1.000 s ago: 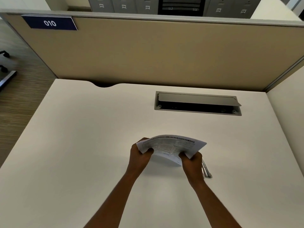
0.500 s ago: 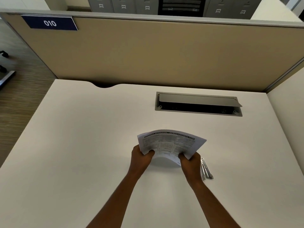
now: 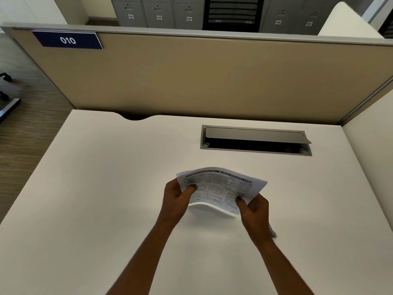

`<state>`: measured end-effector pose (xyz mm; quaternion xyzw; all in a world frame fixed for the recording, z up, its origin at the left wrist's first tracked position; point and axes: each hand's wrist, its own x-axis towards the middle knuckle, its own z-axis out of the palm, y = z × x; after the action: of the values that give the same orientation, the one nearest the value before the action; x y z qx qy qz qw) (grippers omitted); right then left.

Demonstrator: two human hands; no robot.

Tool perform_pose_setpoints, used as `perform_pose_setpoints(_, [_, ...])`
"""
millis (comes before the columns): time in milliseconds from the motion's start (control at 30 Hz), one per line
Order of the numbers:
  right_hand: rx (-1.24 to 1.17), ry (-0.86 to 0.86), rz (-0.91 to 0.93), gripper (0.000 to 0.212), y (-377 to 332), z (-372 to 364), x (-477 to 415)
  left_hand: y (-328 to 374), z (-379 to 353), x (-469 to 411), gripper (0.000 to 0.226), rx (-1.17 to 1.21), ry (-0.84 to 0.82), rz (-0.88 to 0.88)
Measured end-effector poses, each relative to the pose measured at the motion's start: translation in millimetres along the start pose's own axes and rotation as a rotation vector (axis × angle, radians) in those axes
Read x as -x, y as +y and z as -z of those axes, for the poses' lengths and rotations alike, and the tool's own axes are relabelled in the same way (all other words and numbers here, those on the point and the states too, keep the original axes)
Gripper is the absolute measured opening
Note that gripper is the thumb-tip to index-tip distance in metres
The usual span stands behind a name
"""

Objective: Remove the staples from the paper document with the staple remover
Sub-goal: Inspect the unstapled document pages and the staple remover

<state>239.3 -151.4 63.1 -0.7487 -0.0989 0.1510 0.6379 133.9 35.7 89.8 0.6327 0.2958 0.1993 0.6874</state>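
Observation:
A printed paper document (image 3: 219, 189) of several sheets is held above the white desk (image 3: 106, 188), bowed upward in the middle. My left hand (image 3: 175, 196) grips its left edge, thumb on the printed face. My right hand (image 3: 254, 209) grips its right lower edge the same way. A small metal tool, seemingly the staple remover (image 3: 272, 232), lies on the desk just right of my right wrist, mostly hidden by the hand. No staple is visible at this size.
A grey cable hatch (image 3: 255, 140) with its lid raised is set into the desk behind the paper. A beige partition (image 3: 191, 77) with a "010" label walls off the far edge, and a white side panel (image 3: 370, 145) stands at the right.
The document has been lifted and tilted so its printed face shows more fully. My right hand now covers more of the metal tool on the desk.

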Motion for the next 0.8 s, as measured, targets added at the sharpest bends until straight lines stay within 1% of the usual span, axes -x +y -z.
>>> perform_pose_setpoints(67, [0.009, 0.017, -0.020, 0.027, 5, -3, 2, -4, -3, 2, 0.035, 0.000, 0.006, 0.030])
perform_pose_setpoints(167, [0.018, 0.030, -0.055, 0.024, 10, -8, 3, -13, -5, 4, 0.026, -0.018, 0.028, 0.077])
perform_pose_setpoints(333, [0.094, -0.036, 0.087, 0.027, 2, 0, -4, -12, 0, -3, 0.018, -0.059, -0.037, 0.070])
perform_pose_setpoints(400, [0.115, -0.089, 0.117, 0.028, -4, 8, -9, -6, 4, -8, 0.025, -0.060, -0.075, 0.051])
perform_pose_setpoints(467, [0.098, -0.143, 0.085, 0.028, -9, 13, -15, 2, 10, -14, 0.029, -0.016, -0.119, 0.044])
perform_pose_setpoints(567, [0.000, -0.180, -0.028, 0.027, -16, 17, -18, 12, 15, -22, 0.029, 0.114, -0.179, 0.082])
perform_pose_setpoints(667, [-0.142, -0.135, -0.116, 0.028, -20, 15, -17, 12, 20, -25, 0.037, 0.206, -0.274, 0.196])
perform_pose_setpoints(733, [-0.256, -0.076, -0.173, 0.032, -20, 12, -15, 0, 26, -21, 0.040, 0.183, -0.352, 0.239])
perform_pose_setpoints(800, [-0.381, -0.019, -0.222, 0.036, -21, 9, -13, -16, 35, -12, 0.043, 0.145, -0.385, 0.276])
